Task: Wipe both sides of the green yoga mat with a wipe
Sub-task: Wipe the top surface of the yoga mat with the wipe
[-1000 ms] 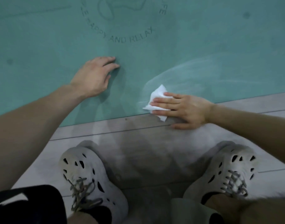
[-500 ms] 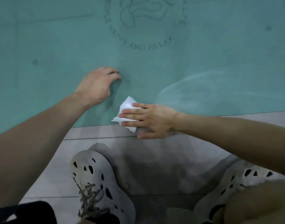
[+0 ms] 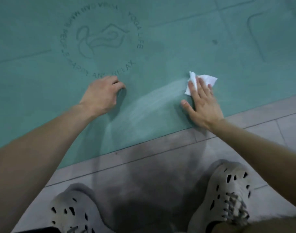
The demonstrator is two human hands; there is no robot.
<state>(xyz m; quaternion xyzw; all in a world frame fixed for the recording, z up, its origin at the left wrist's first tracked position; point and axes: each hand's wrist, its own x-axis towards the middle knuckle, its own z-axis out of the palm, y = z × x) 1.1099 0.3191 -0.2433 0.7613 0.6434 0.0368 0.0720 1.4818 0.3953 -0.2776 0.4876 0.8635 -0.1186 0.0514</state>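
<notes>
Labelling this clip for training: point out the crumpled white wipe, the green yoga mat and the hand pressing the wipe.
Crumpled white wipe (image 3: 208,79): head view, its exposed right corner.
Green yoga mat (image 3: 194,39): head view, bare surface above the wipe.
Right hand (image 3: 202,105): head view, back of the hand.

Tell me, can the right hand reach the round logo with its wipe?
Probably yes: bare mat lies between the right hand and the logo, though the left hand rests at its near edge.
</notes>
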